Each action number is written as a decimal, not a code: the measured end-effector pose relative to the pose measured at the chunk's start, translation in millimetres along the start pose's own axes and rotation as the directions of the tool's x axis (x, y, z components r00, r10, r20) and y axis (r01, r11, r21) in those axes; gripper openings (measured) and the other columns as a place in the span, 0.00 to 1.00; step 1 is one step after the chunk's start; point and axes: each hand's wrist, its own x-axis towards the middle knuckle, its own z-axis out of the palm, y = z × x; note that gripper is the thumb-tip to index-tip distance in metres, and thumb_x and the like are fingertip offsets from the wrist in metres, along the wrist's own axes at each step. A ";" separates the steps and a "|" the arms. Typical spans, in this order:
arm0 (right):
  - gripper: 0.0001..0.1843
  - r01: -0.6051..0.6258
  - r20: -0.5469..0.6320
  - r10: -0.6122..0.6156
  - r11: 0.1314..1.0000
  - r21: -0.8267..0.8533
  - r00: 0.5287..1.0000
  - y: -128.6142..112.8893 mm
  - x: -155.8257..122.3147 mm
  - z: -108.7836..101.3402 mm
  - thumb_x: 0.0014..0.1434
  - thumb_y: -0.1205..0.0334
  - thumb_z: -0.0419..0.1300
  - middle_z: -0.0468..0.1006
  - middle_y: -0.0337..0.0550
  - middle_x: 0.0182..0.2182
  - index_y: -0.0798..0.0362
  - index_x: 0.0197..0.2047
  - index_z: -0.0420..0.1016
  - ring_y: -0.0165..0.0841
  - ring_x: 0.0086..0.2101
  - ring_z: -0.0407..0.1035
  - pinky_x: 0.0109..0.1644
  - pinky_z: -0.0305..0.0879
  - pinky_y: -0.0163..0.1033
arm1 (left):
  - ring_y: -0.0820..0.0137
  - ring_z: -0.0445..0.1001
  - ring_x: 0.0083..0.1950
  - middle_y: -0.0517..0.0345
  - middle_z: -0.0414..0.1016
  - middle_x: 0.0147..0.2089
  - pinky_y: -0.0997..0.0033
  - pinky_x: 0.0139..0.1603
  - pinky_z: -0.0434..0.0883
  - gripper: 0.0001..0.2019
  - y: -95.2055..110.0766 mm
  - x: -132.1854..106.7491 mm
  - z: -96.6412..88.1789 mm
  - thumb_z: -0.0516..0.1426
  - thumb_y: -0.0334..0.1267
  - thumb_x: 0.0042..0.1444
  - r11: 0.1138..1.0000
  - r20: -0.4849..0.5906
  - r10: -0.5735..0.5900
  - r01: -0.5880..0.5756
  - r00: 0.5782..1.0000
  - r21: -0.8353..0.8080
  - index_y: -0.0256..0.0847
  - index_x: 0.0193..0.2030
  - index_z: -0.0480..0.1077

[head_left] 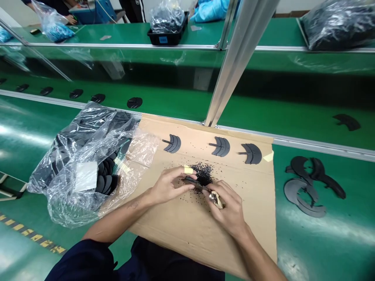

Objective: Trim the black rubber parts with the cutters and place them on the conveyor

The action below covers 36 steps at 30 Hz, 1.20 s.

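Observation:
My left hand (172,182), with yellow tape round one finger, pinches a dark, thin plastic piece (190,180) over the cardboard (175,220). Wrapped in my right hand (230,207) is a pair of nippers (215,199), shiny metal with pale wrapping; its tip meets the plastic piece, and my fingers hide much of it. Just beyond both hands lies a heap of tiny black plastic bits (203,171). Three black curved plastic parts with thin stems lie along the far side of the cardboard: a left one (172,143), a middle one (221,146) and a right one (252,153).
A clear plastic bag (73,156) full of black parts spreads at the left. Loose black curved parts (304,191) lie on the green table at right. Behind a metal post (234,62), a green belt (175,107) carries more parts. A black tray (168,38) stands on the upper shelf.

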 end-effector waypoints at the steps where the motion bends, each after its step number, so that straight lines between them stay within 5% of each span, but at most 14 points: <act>1: 0.06 0.068 0.001 -0.068 0.996 -0.063 0.998 1.4 -1.5 0.7 0.63 0.70 0.59 0.74 0.42 0.28 0.53 0.43 0.75 0.34 0.29 0.68 0.32 0.63 0.40 | 0.68 0.81 0.45 0.49 0.81 0.45 0.67 0.48 0.80 0.13 -0.5 0.5 -1.6 0.62 0.33 0.63 0.995 0.047 0.056 -0.060 0.997 0.084 0.37 0.53 0.72; 5: 0.09 0.226 0.063 -0.221 0.969 -0.101 0.973 0.7 -3.3 -0.2 0.63 0.71 0.58 0.73 0.42 0.26 0.54 0.45 0.75 0.33 0.27 0.64 0.31 0.59 0.41 | 0.66 0.79 0.46 0.48 0.79 0.46 0.63 0.46 0.80 0.10 -2.4 2.1 -7.2 0.56 0.27 0.65 0.931 0.227 0.163 -0.226 0.960 0.287 0.38 0.51 0.74; 10: 0.08 -0.045 0.009 0.044 0.987 0.153 0.999 -2.2 4.0 -8.6 0.64 0.68 0.59 0.77 0.42 0.31 0.50 0.46 0.74 0.34 0.30 0.70 0.31 0.65 0.40 | 0.66 0.79 0.45 0.48 0.79 0.45 0.65 0.45 0.78 0.11 -1.9 2.2 -5.9 0.56 0.28 0.66 0.967 0.203 0.162 -0.197 0.966 0.162 0.38 0.53 0.73; 13: 0.09 -0.077 -0.015 0.077 0.997 -0.018 0.997 5.8 7.0 -10.0 0.63 0.69 0.57 0.79 0.45 0.36 0.51 0.46 0.75 0.36 0.33 0.72 0.35 0.67 0.41 | 0.68 0.78 0.40 0.50 0.79 0.40 0.69 0.40 0.77 0.11 -0.1 2.7 -5.0 0.58 0.30 0.65 0.978 0.174 0.155 -0.175 0.973 0.110 0.37 0.53 0.74; 18: 0.15 0.076 0.105 -0.047 0.952 -0.296 0.993 18.0 3.4 -3.9 0.61 0.72 0.53 0.80 0.50 0.39 0.55 0.49 0.74 0.39 0.35 0.71 0.38 0.66 0.44 | 0.68 0.78 0.41 0.50 0.79 0.40 0.68 0.41 0.77 0.10 3.2 3.9 -5.8 0.58 0.31 0.65 0.984 0.165 0.157 -0.169 0.974 0.057 0.38 0.52 0.75; 36: 0.14 0.122 0.119 -0.084 0.924 -0.363 0.989 14.9 0.0 -2.8 0.63 0.74 0.55 0.80 0.47 0.34 0.56 0.48 0.77 0.36 0.33 0.69 0.36 0.62 0.41 | 0.67 0.79 0.41 0.48 0.81 0.40 0.66 0.43 0.78 0.10 3.8 3.8 -6.0 0.59 0.30 0.64 0.982 0.159 0.174 -0.182 0.972 0.038 0.37 0.51 0.76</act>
